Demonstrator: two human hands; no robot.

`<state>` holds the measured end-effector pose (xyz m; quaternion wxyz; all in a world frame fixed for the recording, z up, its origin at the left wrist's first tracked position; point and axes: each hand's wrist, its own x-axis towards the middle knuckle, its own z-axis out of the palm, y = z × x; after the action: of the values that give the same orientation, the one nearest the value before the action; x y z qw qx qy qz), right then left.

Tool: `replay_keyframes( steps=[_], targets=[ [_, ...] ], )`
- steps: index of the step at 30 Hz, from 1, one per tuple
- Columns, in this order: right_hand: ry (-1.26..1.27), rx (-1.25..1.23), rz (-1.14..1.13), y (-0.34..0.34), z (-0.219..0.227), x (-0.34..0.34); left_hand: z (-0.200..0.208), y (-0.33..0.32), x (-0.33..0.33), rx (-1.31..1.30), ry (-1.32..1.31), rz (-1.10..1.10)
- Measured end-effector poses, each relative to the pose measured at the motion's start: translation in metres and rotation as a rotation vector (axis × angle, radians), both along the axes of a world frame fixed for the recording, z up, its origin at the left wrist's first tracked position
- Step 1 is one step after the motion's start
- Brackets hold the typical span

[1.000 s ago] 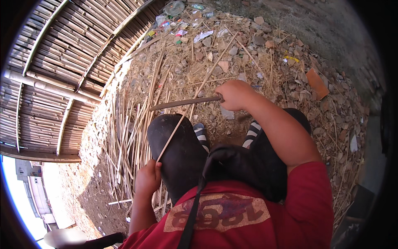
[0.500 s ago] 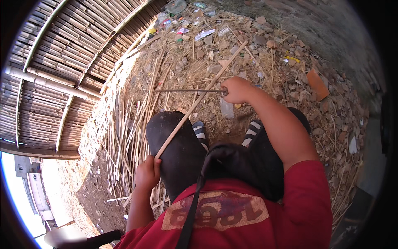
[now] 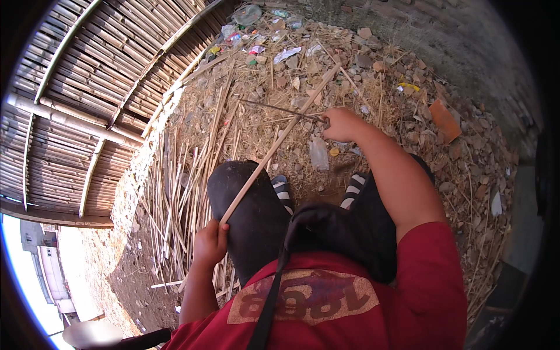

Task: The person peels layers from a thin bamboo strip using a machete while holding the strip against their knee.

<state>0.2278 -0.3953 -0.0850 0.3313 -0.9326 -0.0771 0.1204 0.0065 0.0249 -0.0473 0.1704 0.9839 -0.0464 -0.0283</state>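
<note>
Left hand [image 3: 210, 245] gripping strip [image 3: 262, 167], right hand [image 3: 343, 125] clasping blade [image 3: 268, 106], loose strips [image 3: 176, 219] beside knee [image 3: 226, 182], rubble [image 3: 363, 59] beyond

Over the last second the bare right hand [image 3: 341, 125] has shifted toward 1 o'clock. The long, narrow, dark metal blade [image 3: 274, 107] in it has swung: its tip pointed just below 9 o'clock and now points between 9 and 10. It has also turned, its broad flat side giving way to a thin edge. Its crossing with the long, pale tan wooden strip [image 3: 256, 170] has moved up that strip, farther from the bare left hand [image 3: 210, 242]. The strip now shows a wider face and leans slightly more from 1 toward 2 o'clock. The small, round yellow piece [image 3: 334, 151], hidden a second ago, has come into view at the right hand's 7 o'clock.
</note>
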Motion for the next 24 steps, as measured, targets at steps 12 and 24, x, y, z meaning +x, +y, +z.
replay_keyframes(
  steps=[12,24],
  targets=[
    [-0.052,-0.135,0.049,0.011,0.009,-0.008,-0.003,0.002,-0.006,-0.019,-0.006,0.023],
    [-0.09,-0.24,0.209,0.026,0.05,-0.025,0.008,-0.006,0.002,-0.01,-0.001,0.023]
  ],
)
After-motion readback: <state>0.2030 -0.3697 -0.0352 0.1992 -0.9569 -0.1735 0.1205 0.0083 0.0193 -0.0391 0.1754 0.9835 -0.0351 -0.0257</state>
